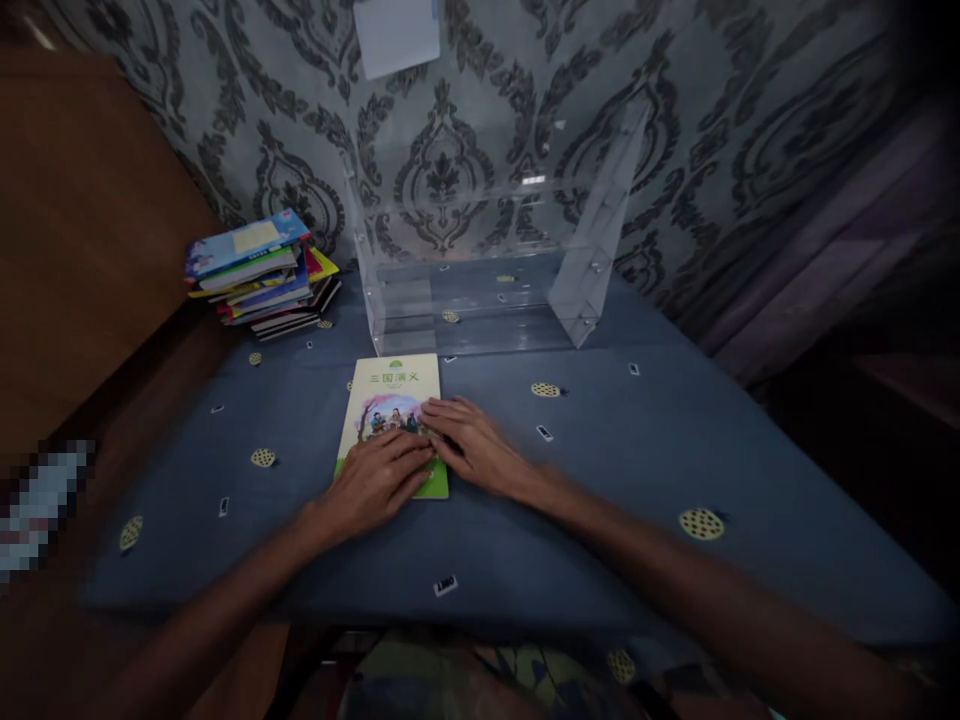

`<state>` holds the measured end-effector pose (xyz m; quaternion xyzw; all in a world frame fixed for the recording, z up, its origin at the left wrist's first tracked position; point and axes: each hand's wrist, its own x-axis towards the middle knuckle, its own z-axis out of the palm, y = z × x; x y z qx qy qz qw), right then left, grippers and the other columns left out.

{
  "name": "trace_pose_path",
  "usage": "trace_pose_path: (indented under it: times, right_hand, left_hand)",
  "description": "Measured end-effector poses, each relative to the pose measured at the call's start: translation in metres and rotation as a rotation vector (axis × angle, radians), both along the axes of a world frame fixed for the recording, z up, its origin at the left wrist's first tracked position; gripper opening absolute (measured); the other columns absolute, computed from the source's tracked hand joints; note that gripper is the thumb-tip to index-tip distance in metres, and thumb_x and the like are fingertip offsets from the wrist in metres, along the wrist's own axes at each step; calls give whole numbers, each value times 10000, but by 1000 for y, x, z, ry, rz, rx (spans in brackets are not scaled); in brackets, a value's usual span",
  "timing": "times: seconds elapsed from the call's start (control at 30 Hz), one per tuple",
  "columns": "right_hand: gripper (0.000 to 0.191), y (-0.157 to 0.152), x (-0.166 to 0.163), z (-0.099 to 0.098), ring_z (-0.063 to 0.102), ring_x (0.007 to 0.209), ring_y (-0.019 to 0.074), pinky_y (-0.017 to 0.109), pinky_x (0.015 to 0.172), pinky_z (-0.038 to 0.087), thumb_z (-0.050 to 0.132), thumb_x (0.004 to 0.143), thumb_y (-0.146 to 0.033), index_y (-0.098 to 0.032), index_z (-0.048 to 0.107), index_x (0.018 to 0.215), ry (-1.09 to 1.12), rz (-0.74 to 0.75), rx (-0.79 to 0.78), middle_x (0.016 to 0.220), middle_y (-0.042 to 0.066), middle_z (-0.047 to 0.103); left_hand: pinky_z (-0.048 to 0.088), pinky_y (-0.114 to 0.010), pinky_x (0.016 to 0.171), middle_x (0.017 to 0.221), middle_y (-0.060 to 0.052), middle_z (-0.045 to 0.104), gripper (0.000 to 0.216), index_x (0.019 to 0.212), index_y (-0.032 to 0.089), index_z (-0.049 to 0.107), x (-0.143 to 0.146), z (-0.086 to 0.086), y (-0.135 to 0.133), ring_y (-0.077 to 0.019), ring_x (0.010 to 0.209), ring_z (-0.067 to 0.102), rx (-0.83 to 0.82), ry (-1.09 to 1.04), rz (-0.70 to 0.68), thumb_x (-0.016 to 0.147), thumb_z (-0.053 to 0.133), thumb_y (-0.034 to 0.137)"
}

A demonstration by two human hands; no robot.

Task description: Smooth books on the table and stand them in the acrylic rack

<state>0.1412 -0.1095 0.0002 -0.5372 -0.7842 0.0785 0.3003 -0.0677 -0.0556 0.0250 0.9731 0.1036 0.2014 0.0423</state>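
Observation:
A thin green and cream book [393,395] with a picture cover lies flat on the blue tablecloth [615,450] in front of me. My left hand [379,482] rests palm down on its lower half, fingers stretched out. My right hand [472,447] lies flat at the book's right edge, its fingers reaching onto the cover. Neither hand grips anything.
A clear acrylic shelf box [487,260] stands open-fronted behind the book against the patterned wall. A stack of several colourful books [259,272] sits at the back left. A wooden panel [75,230] rises at the left. The cloth's front edge is close to me.

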Motion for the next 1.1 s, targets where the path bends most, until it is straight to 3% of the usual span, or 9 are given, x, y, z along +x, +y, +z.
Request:
trace_pose_path:
  times: [0.23, 0.43, 0.53, 0.7, 0.93, 1.1]
  right_hand:
    - [453, 58, 9, 2, 469, 1419, 286, 502, 1199, 336, 569, 965, -293, -114, 593, 1380, -75, -181, -114, 1486, 192, 542]
    - [497, 71, 5, 4, 441, 1431, 310, 544, 1192, 312, 531, 982, -340, -88, 542, 1410, -140, -235, -132, 1503, 211, 517]
    - [443, 74, -4, 8, 474, 1404, 335, 622, 1182, 282, 511, 984, -301, -114, 564, 1381, -190, -243, -88, 1462, 214, 558]
    - [424, 77, -12, 14, 469, 1418, 304, 596, 1214, 244, 433, 1013, -239, -103, 551, 1397, -264, -120, -73, 1483, 201, 543]
    - [539, 68, 9, 0, 446, 1434, 309, 548, 1213, 290, 490, 997, -370, -73, 494, 1447, -179, -261, -99, 1519, 220, 495]
    - [546, 65, 19, -14, 493, 1389, 322, 574, 1193, 315, 501, 982, -407, -80, 519, 1419, -89, -269, -46, 1487, 231, 527]
  left_hand:
    - [487, -477, 1053, 1325, -124, 647, 391, 1338, 208, 591, 1, -10, 32, -272, 1223, 603, -83, 36, 84, 1002, 529, 398]
    - [376, -516, 1169, 1510, -222, 490, 568, 1415, 101, 508, 1, -27, 90, -332, 1424, 454, -96, 86, 412, 999, 482, 487]
    - [343, -516, 1191, 1554, -244, 429, 625, 1456, 68, 448, 5, -33, 107, -337, 1479, 379, -134, 94, 500, 1005, 452, 501]
    - [342, -498, 1192, 1549, -257, 431, 648, 1454, 50, 447, 7, -39, 112, -330, 1486, 369, -117, 76, 518, 1004, 440, 516]
    - [359, -514, 1176, 1547, -261, 430, 664, 1459, 49, 445, 5, -40, 111, -338, 1479, 379, -85, 80, 506, 1011, 412, 538]
    - [385, -541, 1153, 1515, -247, 482, 617, 1439, 64, 476, 8, -38, 107, -337, 1452, 425, -29, 53, 507, 1018, 418, 512]
